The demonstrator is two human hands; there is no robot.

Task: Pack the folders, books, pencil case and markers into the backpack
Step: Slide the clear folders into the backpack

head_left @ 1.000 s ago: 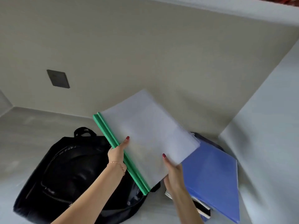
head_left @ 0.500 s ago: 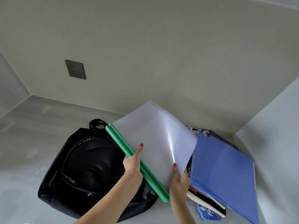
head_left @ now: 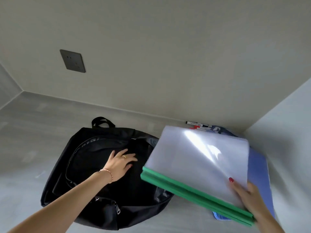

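A black backpack (head_left: 94, 167) lies flat on the grey surface with its main zip undone. My left hand (head_left: 120, 163) rests spread on the backpack's front flap, holding nothing. My right hand (head_left: 247, 194) grips a clear folder with a green spine (head_left: 198, 158) at its near right corner and holds it tilted above the pile. Under it lies a blue folder (head_left: 259, 172). Black and red markers (head_left: 198, 125) lie by the wall behind the folders. A blue item (head_left: 218, 216) peeks out below the green spine. Books are hidden.
A pale wall with a dark socket plate (head_left: 72, 61) runs along the back. A white side panel (head_left: 282, 132) closes the right side, close to the pile. Grey surface lies to the left of the backpack.
My left hand let go of the green spine and moved left onto the backpack. The clear folder swung right and down, held by my right hand alone. The view dropped lower.
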